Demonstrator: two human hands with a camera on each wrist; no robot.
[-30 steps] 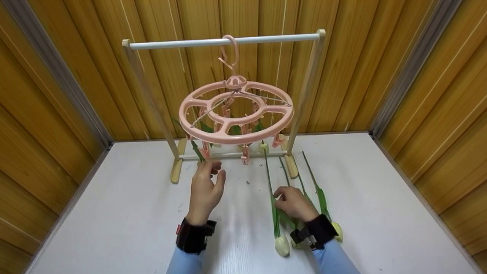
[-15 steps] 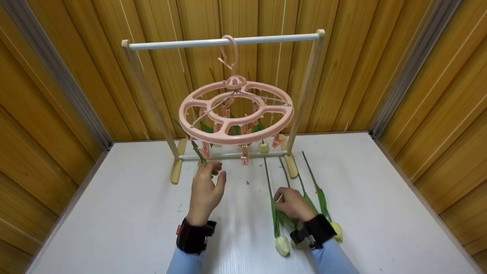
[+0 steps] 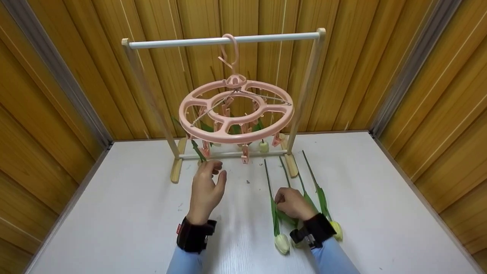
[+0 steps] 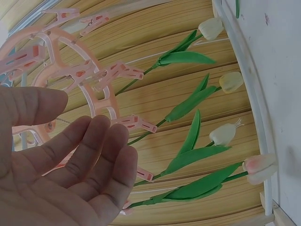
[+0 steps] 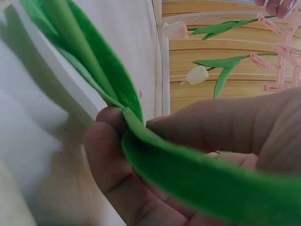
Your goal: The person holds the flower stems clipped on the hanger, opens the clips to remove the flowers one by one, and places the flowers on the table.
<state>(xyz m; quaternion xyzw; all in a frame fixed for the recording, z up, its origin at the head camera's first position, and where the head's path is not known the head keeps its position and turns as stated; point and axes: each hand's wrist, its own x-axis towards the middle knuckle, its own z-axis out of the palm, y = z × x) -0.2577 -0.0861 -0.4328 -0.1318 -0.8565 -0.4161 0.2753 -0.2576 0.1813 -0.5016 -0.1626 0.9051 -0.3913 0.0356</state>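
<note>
My right hand (image 3: 295, 203) pinches an artificial tulip (image 3: 282, 243) between thumb and fingers where its leaves meet the stem. Its white bloom points towards me, and its thin stem runs away to the back. In the right wrist view the green leaf (image 5: 197, 174) crosses the fingers. My left hand (image 3: 205, 192) is raised, holding nothing, with fingers loosely bent in front of a round pink clip hanger (image 3: 236, 137). Several tulips hang bloom-down from the hanger's clips, among them a white tulip (image 4: 222, 134) and a pinkish tulip (image 4: 260, 168).
The hanger hooks over the white rod (image 3: 182, 42) of a wooden stand, whose feet (image 3: 175, 171) rest on the white table (image 3: 125, 213). More tulips lie at the right, including a yellowish tulip (image 3: 336, 230). Wood-patterned walls (image 3: 437, 125) enclose the back and sides.
The far end of the pinched tulip's stem has shifted slightly down and towards me. Right-hand fingertips have closed in a little on it. My left hand is nearly still.
</note>
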